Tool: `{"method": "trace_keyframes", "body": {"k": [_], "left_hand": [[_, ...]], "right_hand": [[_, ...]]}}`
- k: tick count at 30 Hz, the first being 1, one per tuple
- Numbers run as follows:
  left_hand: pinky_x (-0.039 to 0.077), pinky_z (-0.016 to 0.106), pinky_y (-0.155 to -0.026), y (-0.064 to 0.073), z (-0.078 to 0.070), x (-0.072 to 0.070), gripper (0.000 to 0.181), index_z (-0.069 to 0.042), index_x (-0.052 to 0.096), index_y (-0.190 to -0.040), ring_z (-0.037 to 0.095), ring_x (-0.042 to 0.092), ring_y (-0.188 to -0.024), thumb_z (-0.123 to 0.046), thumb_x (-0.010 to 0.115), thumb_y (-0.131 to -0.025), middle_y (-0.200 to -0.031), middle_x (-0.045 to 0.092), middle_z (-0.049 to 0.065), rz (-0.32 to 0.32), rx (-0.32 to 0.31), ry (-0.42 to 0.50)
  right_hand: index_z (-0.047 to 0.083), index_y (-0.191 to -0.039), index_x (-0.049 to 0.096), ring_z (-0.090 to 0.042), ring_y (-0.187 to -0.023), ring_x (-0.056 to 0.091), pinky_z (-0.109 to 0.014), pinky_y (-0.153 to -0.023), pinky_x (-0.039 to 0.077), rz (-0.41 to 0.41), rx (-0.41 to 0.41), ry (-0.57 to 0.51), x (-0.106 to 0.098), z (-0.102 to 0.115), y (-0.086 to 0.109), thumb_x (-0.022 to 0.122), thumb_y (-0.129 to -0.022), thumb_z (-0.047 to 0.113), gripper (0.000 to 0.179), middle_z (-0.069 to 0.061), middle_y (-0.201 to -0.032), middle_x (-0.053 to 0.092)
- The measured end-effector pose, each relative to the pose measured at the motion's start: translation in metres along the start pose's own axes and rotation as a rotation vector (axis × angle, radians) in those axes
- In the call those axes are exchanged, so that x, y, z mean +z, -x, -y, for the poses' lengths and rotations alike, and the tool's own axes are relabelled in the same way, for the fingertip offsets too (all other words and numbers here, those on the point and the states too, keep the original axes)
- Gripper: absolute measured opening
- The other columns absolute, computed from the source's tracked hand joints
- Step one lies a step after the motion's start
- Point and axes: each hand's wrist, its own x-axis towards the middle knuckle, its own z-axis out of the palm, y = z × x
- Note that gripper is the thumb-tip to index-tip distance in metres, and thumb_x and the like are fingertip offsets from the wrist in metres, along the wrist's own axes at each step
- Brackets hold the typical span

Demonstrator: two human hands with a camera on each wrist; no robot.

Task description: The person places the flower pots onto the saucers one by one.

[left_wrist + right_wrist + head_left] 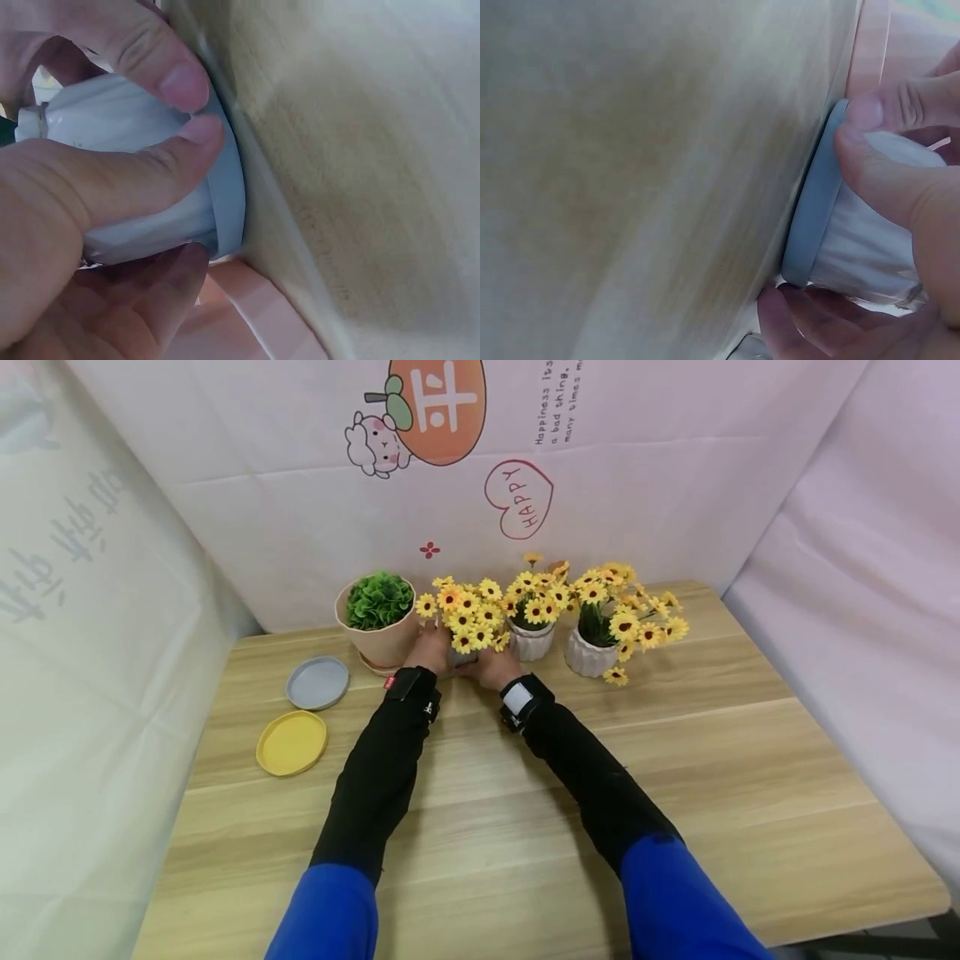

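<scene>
Between my two hands stands a small white ribbed flowerpot (pixel 127 120) with yellow daisy-like flowers (pixel 467 617), its base in a blue-grey saucer (pixel 814 206). My left hand (pixel 429 650) grips the pot's left side, thumb in front and fingers curled round the far side. On the other side my right hand (pixel 495 669) holds it the same way. Both thumb tips meet low on the pot, at the saucer's rim. From the head view the hands and blossoms hide most of this pot.
Just left of the hands is a pink pot (pixel 382 642) with a green plant, on its saucer. Two more white flowerpots, a nearer one (pixel 531 643) and a farther one (pixel 588 656), stand to the right. A grey saucer (pixel 318 682) and a yellow saucer (pixel 292 742) lie at left.
</scene>
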Motion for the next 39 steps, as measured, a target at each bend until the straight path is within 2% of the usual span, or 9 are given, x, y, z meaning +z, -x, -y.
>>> {"method": "trace_keyframes", "body": {"k": [3, 6, 11, 15, 20, 24, 27, 32, 39], "left_hand": [[0.058, 0.039, -0.098, -0.019, 0.027, 0.037, 0.127, -0.012, -0.011, -0.169, 0.037, 0.055, -0.137, -0.038, 0.084, -0.090, -0.167, 0.028, 0.029, -0.050, 0.034, 0.022], [0.055, 0.044, -0.104, -0.015, 0.034, 0.046, 0.129, -0.016, -0.027, -0.165, 0.040, 0.045, -0.148, -0.030, 0.080, -0.094, -0.172, 0.016, 0.031, -0.019, 0.032, 0.162], [0.035, 0.052, -0.128, 0.055, -0.001, 0.001, 0.129, -0.003, -0.025, -0.164, 0.045, 0.017, -0.162, -0.003, 0.079, -0.087, -0.171, 0.003, 0.038, 0.023, 0.051, 0.393], [0.025, 0.049, -0.133, 0.090, -0.004, -0.005, 0.129, -0.007, -0.021, -0.166, 0.039, 0.009, -0.165, -0.005, 0.081, -0.088, -0.175, -0.006, 0.030, -0.009, 0.114, 0.410], [0.016, 0.051, -0.135, 0.125, 0.004, -0.007, 0.139, -0.023, -0.028, -0.165, 0.036, 0.003, -0.166, -0.009, 0.086, -0.086, -0.177, -0.020, 0.010, -0.031, 0.185, 0.435], [0.015, 0.054, -0.135, 0.157, 0.015, -0.013, 0.128, -0.013, -0.019, -0.168, 0.039, 0.008, -0.165, -0.018, 0.083, -0.091, -0.178, -0.005, 0.021, -0.006, 0.116, 0.388], [0.017, 0.057, -0.134, 0.177, 0.031, -0.018, 0.116, 0.003, -0.002, -0.168, 0.046, 0.015, -0.162, -0.023, 0.082, -0.092, -0.173, 0.011, 0.033, -0.020, 0.045, 0.323], [0.015, 0.063, -0.132, 0.202, 0.070, -0.017, 0.110, 0.011, 0.010, -0.164, 0.052, 0.016, -0.159, -0.024, 0.083, -0.090, -0.170, 0.015, 0.037, -0.133, -0.035, 0.239], [0.012, 0.079, -0.122, 0.235, 0.121, -0.019, 0.123, 0.009, 0.010, -0.164, 0.059, 0.012, -0.156, -0.038, 0.088, -0.082, -0.168, 0.013, 0.040, -0.238, -0.264, 0.198]], "right_hand": [[0.007, -0.151, 0.058, -0.037, -0.150, 0.048, -0.055, -0.134, 0.018, -0.011, -0.039, -0.015, 0.000, 0.001, 0.008, 0.077, -0.097, 0.035, 0.063, -0.016, -0.157, 0.056], [0.006, -0.154, 0.053, -0.039, -0.147, 0.050, -0.058, -0.133, 0.020, -0.003, -0.070, -0.066, -0.001, -0.002, 0.017, 0.080, -0.095, 0.033, 0.070, -0.018, -0.157, 0.056], [0.007, -0.168, 0.023, -0.036, -0.152, 0.044, -0.047, -0.128, 0.037, -0.007, -0.103, -0.165, -0.001, -0.008, 0.034, 0.086, -0.090, 0.026, 0.102, -0.020, -0.169, 0.036], [0.001, -0.167, 0.021, -0.043, -0.118, 0.066, -0.050, -0.092, 0.062, -0.003, -0.011, -0.133, -0.004, -0.013, 0.050, 0.081, -0.093, 0.024, 0.098, -0.028, -0.171, 0.028], [0.001, -0.166, 0.015, -0.047, -0.123, 0.061, -0.053, -0.089, 0.062, -0.082, 0.134, -0.120, -0.011, -0.025, 0.067, 0.082, -0.091, 0.028, 0.104, -0.031, -0.164, 0.035], [0.004, -0.168, -0.004, -0.047, -0.120, 0.062, -0.049, -0.079, 0.064, -0.171, 0.188, -0.216, -0.019, -0.037, 0.076, 0.084, -0.089, 0.030, 0.121, -0.036, -0.168, 0.022], [0.002, -0.163, -0.025, -0.054, -0.146, 0.041, -0.056, -0.107, 0.055, -0.207, 0.183, -0.260, -0.025, -0.048, 0.076, 0.083, -0.090, 0.032, 0.134, -0.038, -0.171, -0.006], [-0.004, -0.164, -0.019, -0.051, -0.162, 0.002, -0.059, -0.133, 0.011, -0.229, 0.144, -0.320, -0.027, -0.061, 0.066, 0.086, -0.088, 0.037, 0.136, -0.038, -0.171, -0.010], [0.007, -0.167, -0.020, -0.047, -0.163, 0.006, -0.063, -0.133, 0.010, -0.323, 0.157, -0.381, -0.026, -0.069, 0.040, 0.084, -0.087, 0.049, 0.138, -0.029, -0.175, -0.005]]}}
